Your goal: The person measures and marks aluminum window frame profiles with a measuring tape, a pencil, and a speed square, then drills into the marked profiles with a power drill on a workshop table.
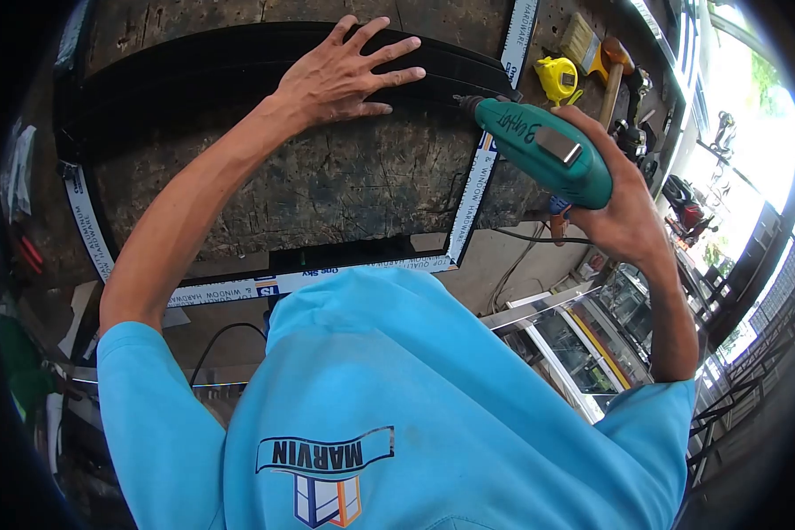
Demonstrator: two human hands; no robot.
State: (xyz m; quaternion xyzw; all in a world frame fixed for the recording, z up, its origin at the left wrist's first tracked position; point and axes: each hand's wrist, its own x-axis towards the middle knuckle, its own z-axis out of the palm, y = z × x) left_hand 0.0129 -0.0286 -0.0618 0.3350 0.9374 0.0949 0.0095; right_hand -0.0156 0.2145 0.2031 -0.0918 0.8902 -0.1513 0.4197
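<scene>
Scarred brown wooden surface (283, 190) is crossed by a long black bar (194, 64) and a white printed strip (473, 196), partly hidden by the green power drill (546, 152). The drill is gripped in the right hand (625, 210), its tip near the bar's right end. The bar is covered partly by the left hand (337, 81), fingers spread wide. Near the surface's right edge, a yellow tape measure (556, 78), a pale-bristled paintbrush (580, 42) and a wooden-handled hammer (611, 88) are crowded.

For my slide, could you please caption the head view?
Right hand grips a green drill; left hand spreads over a black bar.
</scene>
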